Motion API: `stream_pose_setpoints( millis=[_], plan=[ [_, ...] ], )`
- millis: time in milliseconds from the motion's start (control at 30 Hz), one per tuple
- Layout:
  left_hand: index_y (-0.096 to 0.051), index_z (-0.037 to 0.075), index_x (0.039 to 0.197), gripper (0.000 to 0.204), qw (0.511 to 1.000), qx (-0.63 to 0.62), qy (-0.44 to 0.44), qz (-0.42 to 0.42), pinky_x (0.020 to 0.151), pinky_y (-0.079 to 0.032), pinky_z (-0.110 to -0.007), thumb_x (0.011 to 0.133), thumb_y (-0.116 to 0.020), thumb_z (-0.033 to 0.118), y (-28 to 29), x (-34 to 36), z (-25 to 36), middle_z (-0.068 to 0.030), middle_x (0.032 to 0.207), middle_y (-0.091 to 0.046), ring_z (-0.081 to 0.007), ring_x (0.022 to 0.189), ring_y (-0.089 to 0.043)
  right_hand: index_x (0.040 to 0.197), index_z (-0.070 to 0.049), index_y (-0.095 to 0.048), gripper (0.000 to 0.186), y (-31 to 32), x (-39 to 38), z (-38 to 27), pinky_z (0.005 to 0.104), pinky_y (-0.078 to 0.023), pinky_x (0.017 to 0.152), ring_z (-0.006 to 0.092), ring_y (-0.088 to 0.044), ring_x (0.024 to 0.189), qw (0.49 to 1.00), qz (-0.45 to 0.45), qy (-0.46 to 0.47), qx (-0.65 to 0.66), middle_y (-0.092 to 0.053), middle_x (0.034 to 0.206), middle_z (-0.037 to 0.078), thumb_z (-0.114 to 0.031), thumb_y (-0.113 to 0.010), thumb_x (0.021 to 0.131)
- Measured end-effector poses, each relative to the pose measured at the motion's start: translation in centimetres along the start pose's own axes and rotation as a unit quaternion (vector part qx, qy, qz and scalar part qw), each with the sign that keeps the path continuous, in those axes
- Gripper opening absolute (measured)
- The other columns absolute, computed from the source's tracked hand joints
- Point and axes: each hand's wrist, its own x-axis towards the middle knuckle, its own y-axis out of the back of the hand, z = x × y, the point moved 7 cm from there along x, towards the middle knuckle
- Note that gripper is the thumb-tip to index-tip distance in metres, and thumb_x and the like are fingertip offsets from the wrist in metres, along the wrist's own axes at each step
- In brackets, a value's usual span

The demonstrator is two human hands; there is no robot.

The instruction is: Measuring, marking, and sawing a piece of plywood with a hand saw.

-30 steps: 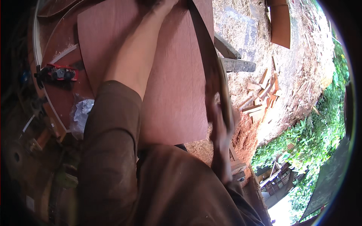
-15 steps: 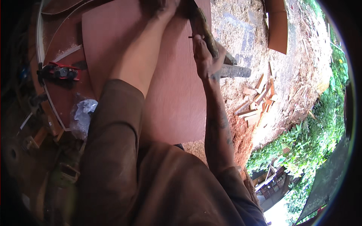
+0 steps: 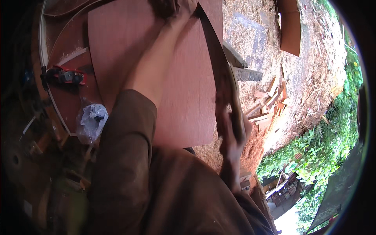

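A handsaw (image 3: 212,45) with a dark blade lies across the right side of a reddish-brown wooden sheet (image 3: 121,43). My right hand (image 3: 232,129), slightly blurred, is closed around the saw's handle, just off the sheet's right edge and close to my body. The blade runs from there up to the far part of the sheet, its tip close to my left hand (image 3: 182,8). That left hand rests on the sheet at the top of the view, partly in shadow and cut off by the edge, so its fingers are hard to make out.
A red and black tool (image 3: 69,76) and a clear plastic bag (image 3: 92,122) lie left of the sheet. Grey timber (image 3: 246,74) projects beyond its right edge. Offcuts (image 3: 270,103) lie on the sawdust-covered ground, with a brown panel (image 3: 290,33) farther off and green plants at right.
My right hand has pulled the saw back toward my body, baring more of the blade. My left hand stays near the same spot on the sheet.
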Motion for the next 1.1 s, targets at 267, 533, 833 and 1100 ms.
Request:
stream_pose_setpoints(
  millis=[267,533,833,1100],
  plan=[
    [-0.065,0.004,0.097,0.029,1.000,-0.016,-0.012,0.020,0.096,-0.042,-0.053,0.094,-0.057,0.032,-0.4,-0.2,-0.1,-0.0172,0.097,-0.066,-0.0345,0.100,-0.060,0.105,0.008,-0.069,0.021,-2.2,7.1,-1.3,0.0264,-0.038,0.054,0.0051,-0.049,0.063,0.999,-0.007,0.031,-0.035,-0.063,0.073,0.007,-0.012,-0.064,0.099],
    [-0.063,0.006,0.095,0.028,1.000,-0.003,-0.012,0.008,0.096,-0.041,-0.053,0.094,-0.056,0.033,-0.9,-0.4,-0.6,-0.0164,0.096,-0.065,-0.0342,0.100,-0.059,0.105,0.001,-0.074,0.032,-8.5,22.7,-0.8,0.0268,-0.034,0.046,0.0060,-0.049,0.053,0.970,0.029,0.231,-0.069,-0.054,0.060,-0.002,-0.029,-0.065,0.100],
    [-0.063,0.006,0.095,0.029,1.000,-0.009,-0.005,-0.001,0.098,-0.040,-0.053,0.095,-0.054,0.033,-0.2,-0.2,0.1,-0.0163,0.098,-0.065,-0.0344,0.102,-0.059,0.121,0.009,-0.068,0.028,-1.3,2.4,-2.0,0.0250,-0.046,0.063,0.0070,-0.055,0.072,0.999,-0.013,-0.033,0.003,-0.066,0.083,0.004,-0.008,-0.067,0.098],
    [-0.063,0.005,0.095,0.029,0.999,-0.027,0.001,-0.022,0.098,-0.041,-0.053,0.096,-0.054,0.033,-0.3,-0.1,0.0,-0.0177,0.098,-0.065,-0.0358,0.101,-0.059,0.107,0.006,-0.070,0.027,-1.6,4.3,-0.8,0.0277,-0.032,0.048,0.0038,-0.044,0.058,0.997,-0.014,0.073,0.008,-0.054,0.064,-0.002,-0.019,-0.067,0.097]
  ],
)
